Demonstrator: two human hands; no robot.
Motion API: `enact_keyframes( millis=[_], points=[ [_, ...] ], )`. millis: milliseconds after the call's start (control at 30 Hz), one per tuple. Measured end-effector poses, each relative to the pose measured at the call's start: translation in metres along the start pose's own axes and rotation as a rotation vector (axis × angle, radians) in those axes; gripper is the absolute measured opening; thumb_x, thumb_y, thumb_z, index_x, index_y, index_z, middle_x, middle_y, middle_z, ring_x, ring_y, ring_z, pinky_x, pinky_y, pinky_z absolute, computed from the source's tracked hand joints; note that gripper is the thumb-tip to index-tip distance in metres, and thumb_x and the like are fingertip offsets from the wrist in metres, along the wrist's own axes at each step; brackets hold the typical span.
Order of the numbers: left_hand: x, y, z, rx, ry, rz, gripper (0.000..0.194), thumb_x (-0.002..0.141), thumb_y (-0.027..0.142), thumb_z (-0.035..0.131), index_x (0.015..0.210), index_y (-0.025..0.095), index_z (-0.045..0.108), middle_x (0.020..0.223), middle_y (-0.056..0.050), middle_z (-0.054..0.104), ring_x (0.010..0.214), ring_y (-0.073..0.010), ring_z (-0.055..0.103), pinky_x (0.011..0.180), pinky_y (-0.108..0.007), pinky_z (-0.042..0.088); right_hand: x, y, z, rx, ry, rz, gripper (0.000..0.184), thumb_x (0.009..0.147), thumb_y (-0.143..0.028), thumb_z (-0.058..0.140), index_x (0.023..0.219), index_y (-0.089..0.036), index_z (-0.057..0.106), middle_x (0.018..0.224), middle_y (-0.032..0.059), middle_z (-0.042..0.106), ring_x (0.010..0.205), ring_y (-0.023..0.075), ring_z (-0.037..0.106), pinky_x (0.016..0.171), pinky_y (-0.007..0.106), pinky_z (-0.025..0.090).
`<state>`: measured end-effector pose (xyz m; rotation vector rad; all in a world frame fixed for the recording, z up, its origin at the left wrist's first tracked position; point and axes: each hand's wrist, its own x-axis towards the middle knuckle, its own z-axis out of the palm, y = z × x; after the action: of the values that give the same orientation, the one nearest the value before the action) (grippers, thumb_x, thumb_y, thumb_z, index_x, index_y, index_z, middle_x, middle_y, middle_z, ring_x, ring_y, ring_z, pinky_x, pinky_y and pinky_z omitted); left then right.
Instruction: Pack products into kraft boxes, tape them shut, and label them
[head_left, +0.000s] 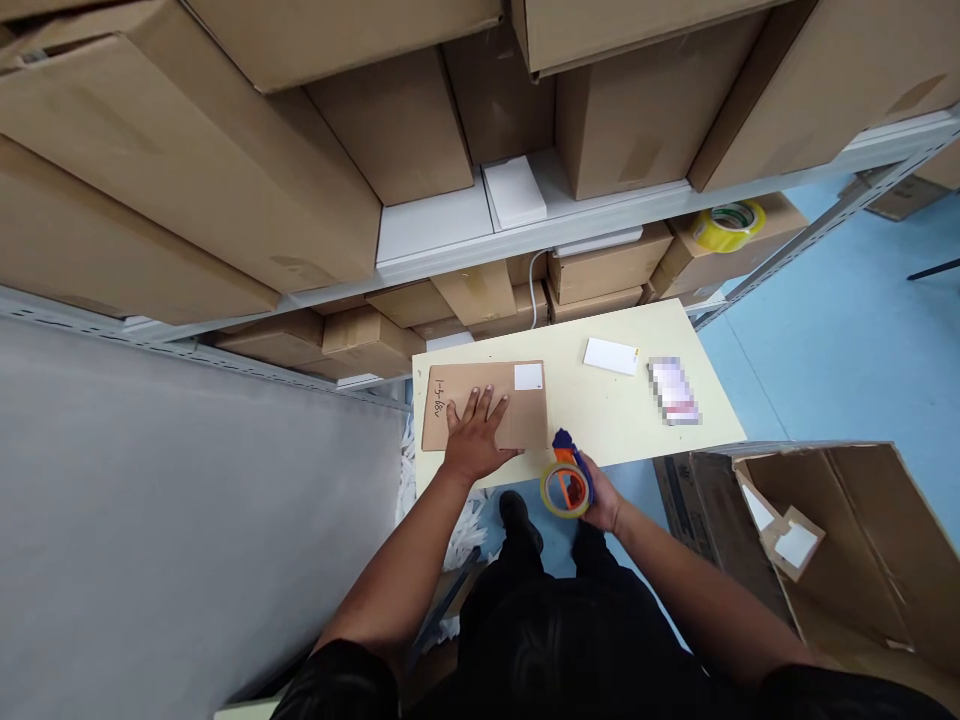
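A flat brown cardboard box (517, 425) lies on the left part of the pale yellow table (600, 420). It carries handwriting near its left edge and a white label (528, 376) at its upper right corner. My left hand (476, 440) rests on the box with its fingers spread. In my right hand (602, 498) is a tape dispenser (574, 470), blue and orange, loaded with a roll of clear yellowish tape. The dispenser is at the table's near edge, to the right of the box and apart from it.
A white slab-like pack (610, 356) and a pixelated item (673, 391) lie on the table's right side. Shelves (465, 240) full of cartons stand behind, with a yellow tape roll (729, 226) on one carton. A big open carton (847, 540) stands at right, a grey wall (187, 520) at left.
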<state>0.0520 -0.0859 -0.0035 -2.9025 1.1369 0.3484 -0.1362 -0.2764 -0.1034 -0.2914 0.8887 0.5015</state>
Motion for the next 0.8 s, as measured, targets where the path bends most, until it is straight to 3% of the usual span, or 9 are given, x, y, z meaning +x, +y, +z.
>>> enact_keyframes(
  millis=[167, 300, 400, 500, 567, 667, 800],
  points=[
    [0.003, 0.015, 0.001, -0.008, -0.003, -0.065, 0.105, 0.081, 0.074, 0.065, 0.166, 0.029, 0.023, 0.173, -0.013, 0.016, 0.159, -0.0426, 0.005, 0.122, -0.073, -0.001, 0.004, 0.051, 0.001, 0.137, 0.027, -0.071, 0.053, 0.096, -0.069, 0.048, 0.104, -0.023, 0.073, 0.099, 0.0057, 0.080, 0.096, 0.0254, 0.075, 0.088, 0.039, 0.062],
    [0.004, 0.023, 0.001, -0.004, -0.031, -0.096, 0.104, 0.083, 0.076, 0.062, 0.166, 0.029, 0.021, 0.174, -0.012, 0.014, 0.159, -0.0432, 0.001, 0.121, -0.074, 0.000, 0.011, 0.058, 0.008, 0.139, 0.101, -0.159, 0.052, 0.099, -0.066, 0.046, 0.112, -0.023, 0.073, 0.104, 0.0058, 0.080, 0.099, 0.0246, 0.075, 0.088, 0.038, 0.062],
    [0.007, 0.032, 0.003, -0.019, -0.033, -0.147, 0.104, 0.083, 0.077, 0.059, 0.166, 0.027, 0.021, 0.174, -0.012, 0.013, 0.160, -0.0424, 0.000, 0.121, -0.074, 0.001, 0.014, 0.050, 0.016, 0.142, 0.093, -0.177, 0.053, 0.097, -0.065, 0.049, 0.116, -0.021, 0.072, 0.103, 0.0065, 0.080, 0.096, 0.0253, 0.076, 0.085, 0.040, 0.062],
    [0.003, 0.043, 0.004, -0.049, -0.005, -0.188, 0.104, 0.086, 0.078, 0.054, 0.166, 0.022, 0.021, 0.174, -0.015, 0.011, 0.159, -0.0419, 0.006, 0.121, -0.074, 0.005, 0.018, 0.023, 0.025, 0.178, 0.036, -0.188, 0.054, 0.096, -0.066, 0.048, 0.115, -0.021, 0.072, 0.098, 0.0064, 0.080, 0.093, 0.0262, 0.075, 0.082, 0.041, 0.062],
    [-0.006, 0.046, 0.003, -0.061, 0.000, -0.141, 0.104, 0.085, 0.079, 0.054, 0.166, 0.020, 0.024, 0.173, -0.017, 0.012, 0.159, -0.0424, 0.012, 0.122, -0.072, 0.009, 0.020, -0.008, 0.031, 0.163, 0.024, -0.184, 0.056, 0.095, -0.069, 0.046, 0.111, -0.021, 0.072, 0.094, 0.0063, 0.080, 0.089, 0.0259, 0.074, 0.078, 0.041, 0.062],
    [-0.025, 0.036, -0.001, -0.065, -0.023, 0.063, 0.107, 0.080, 0.079, 0.063, 0.163, 0.019, 0.032, 0.172, -0.018, 0.018, 0.157, -0.0406, 0.020, 0.124, -0.063, 0.018, 0.023, -0.067, 0.040, 0.031, 0.102, -0.156, 0.057, 0.096, -0.070, 0.042, 0.104, -0.021, 0.070, 0.084, 0.0057, 0.077, 0.077, 0.0232, 0.072, 0.072, 0.039, 0.061],
    [-0.037, 0.002, -0.007, -0.056, -0.062, 0.311, 0.108, 0.076, 0.077, 0.070, 0.162, 0.022, 0.035, 0.171, -0.014, 0.024, 0.156, -0.0351, 0.026, 0.125, -0.051, 0.024, 0.028, -0.137, 0.060, -0.232, 0.204, -0.116, 0.050, 0.097, -0.067, 0.048, 0.095, -0.020, 0.067, 0.073, 0.0052, 0.073, 0.067, 0.0214, 0.069, 0.068, 0.037, 0.061]
  ],
)
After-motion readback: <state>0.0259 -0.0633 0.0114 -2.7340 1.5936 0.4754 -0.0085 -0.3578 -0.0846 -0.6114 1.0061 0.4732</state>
